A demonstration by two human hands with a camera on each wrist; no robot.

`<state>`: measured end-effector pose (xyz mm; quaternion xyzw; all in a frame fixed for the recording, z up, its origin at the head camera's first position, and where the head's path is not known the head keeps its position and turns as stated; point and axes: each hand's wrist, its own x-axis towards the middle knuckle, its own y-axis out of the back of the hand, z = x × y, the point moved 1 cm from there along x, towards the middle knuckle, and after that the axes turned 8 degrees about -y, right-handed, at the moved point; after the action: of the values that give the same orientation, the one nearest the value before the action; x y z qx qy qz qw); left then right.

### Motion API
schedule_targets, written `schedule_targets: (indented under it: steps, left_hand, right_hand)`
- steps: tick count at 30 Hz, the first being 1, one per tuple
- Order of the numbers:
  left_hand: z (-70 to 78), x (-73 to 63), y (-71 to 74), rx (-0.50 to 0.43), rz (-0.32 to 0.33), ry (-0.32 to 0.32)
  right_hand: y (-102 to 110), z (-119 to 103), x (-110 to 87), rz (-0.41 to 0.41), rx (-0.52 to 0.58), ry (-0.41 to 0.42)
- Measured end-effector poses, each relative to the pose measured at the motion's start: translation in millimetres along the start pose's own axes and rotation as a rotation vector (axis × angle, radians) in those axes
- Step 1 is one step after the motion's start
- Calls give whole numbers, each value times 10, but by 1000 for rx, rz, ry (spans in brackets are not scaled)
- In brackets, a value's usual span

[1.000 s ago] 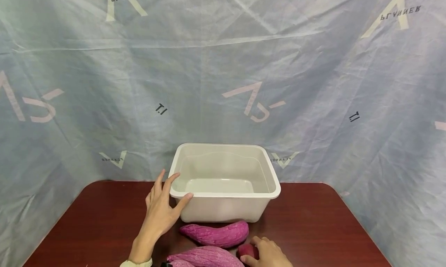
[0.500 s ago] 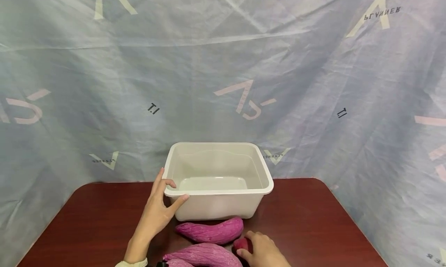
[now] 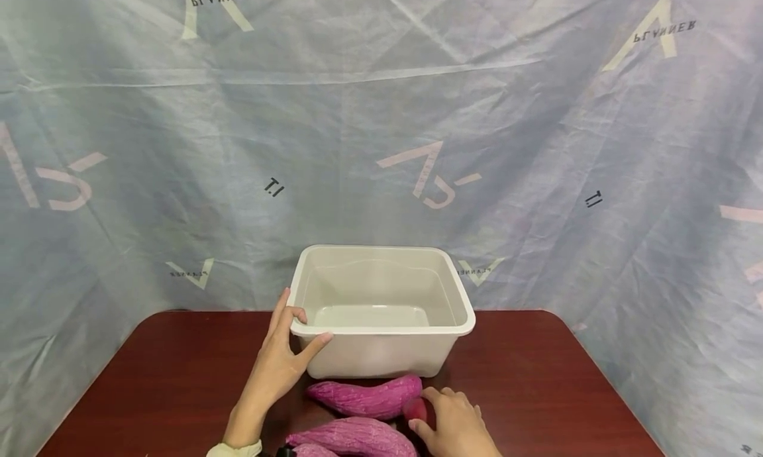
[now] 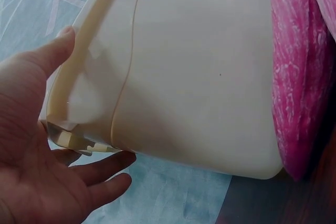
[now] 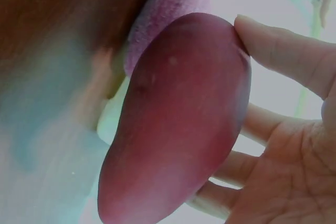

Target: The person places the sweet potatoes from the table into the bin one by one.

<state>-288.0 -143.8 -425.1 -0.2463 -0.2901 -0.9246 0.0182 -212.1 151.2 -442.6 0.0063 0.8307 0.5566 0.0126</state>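
In the head view, a cream plastic basin [image 3: 381,354] stands on the table with nothing inside. My left hand [image 3: 273,367] grips its near left corner, thumb on the front rim and index finger bent over the left rim. The left wrist view shows the thumb [image 4: 63,43] against the rim. A smooth red mango [image 5: 178,124] is in my right hand [image 3: 456,425], thumb at one end and fingers behind it. Right beside the mango lies a purple sweet potato [image 3: 366,399], in front of the basin. Another purple sweet potato [image 3: 357,436] lies nearer.
Part of a further purple sweet potato [image 3: 312,451] shows at the bottom edge, beside a small black object [image 3: 286,452]. The dark red table [image 3: 536,377] has rounded far corners. A grey printed cloth [image 3: 357,146] hangs behind and at both sides.
My left index finger has bent down onto the basin's rim. My right hand and the mango have shifted slightly forward, closer to the sweet potato in front of the basin. The head view swayed a little.
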Motion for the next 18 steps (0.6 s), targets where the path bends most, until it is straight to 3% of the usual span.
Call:
schedule_targets:
  steps: [10,18]
  left_hand:
    - [17,9,2,-1,-5,43]
    - [29,9,1,26,1,46]
  right_hand:
    - [108,-42,-88,45,8,-11]
    - [200,-87,-166,128,14,59]
